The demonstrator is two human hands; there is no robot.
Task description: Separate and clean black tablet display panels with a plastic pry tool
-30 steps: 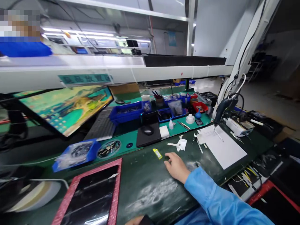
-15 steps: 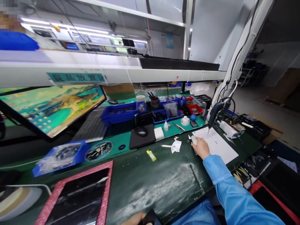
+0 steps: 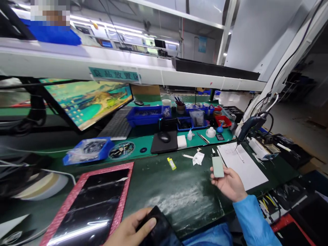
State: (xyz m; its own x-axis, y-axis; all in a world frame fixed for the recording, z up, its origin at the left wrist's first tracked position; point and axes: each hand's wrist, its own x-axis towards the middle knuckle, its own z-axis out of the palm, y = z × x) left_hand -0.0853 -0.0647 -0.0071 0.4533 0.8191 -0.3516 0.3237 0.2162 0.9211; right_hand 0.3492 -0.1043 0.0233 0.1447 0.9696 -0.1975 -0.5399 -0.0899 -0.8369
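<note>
Two grips are full: the right hand [image 3: 230, 182] pinches a pale flat slab [image 3: 217, 166] by its lower end, above the tabletop [image 3: 179, 191] near the front edge, just left of the white sheet [image 3: 246, 164]. The left hand [image 3: 128, 229] clasps a dark device [image 3: 160, 230] at the front edge, beside the pink-framed tray [image 3: 87, 208]. Held by so little, the slab could slip and drop.

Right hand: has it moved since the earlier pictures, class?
Yes. The right hand has drawn back from the far corner of the sheet toward the person, now holding a pale card.
</note>
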